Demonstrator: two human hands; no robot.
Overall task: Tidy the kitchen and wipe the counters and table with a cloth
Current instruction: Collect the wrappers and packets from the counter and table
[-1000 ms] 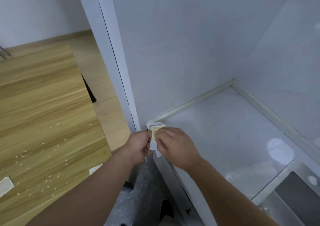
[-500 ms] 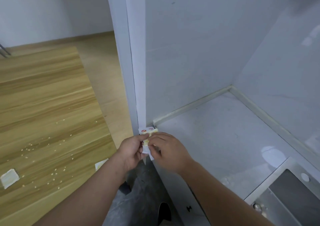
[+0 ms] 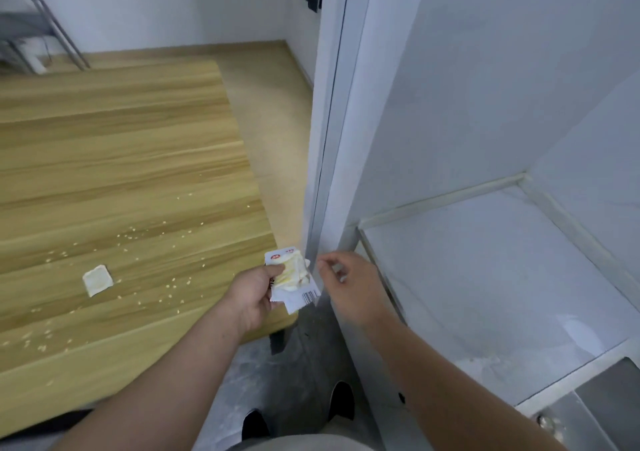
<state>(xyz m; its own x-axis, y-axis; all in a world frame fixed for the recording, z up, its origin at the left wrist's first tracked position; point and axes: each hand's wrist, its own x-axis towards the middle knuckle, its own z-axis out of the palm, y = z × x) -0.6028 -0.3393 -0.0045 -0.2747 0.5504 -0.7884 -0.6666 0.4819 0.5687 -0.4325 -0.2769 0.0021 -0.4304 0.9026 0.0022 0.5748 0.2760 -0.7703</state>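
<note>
My left hand [image 3: 254, 296] grips a white wipe packet [image 3: 294, 279] with a red logo, a barcode and a crumpled yellowish wipe sticking out of it. It sits over the corner of the wooden table [image 3: 121, 180]. My right hand [image 3: 349, 282] hovers just right of the packet with thumb and forefinger pinched together and nothing visible between them. Crumbs are scattered over the table, and a small folded white wipe [image 3: 98, 280] lies among them. The white counter [image 3: 485, 277] lies to the right.
A white partition wall [image 3: 346, 121] separates the table from the counter. A steel sink [image 3: 595, 412] shows at the lower right corner. Grey floor and my dark shoes [image 3: 341, 402] are below. Chair legs [image 3: 52, 25] stand at the far left.
The view has swung left toward the table. My two hands, joined on the packet before, have parted: the left keeps the packet, the right has come off it.
</note>
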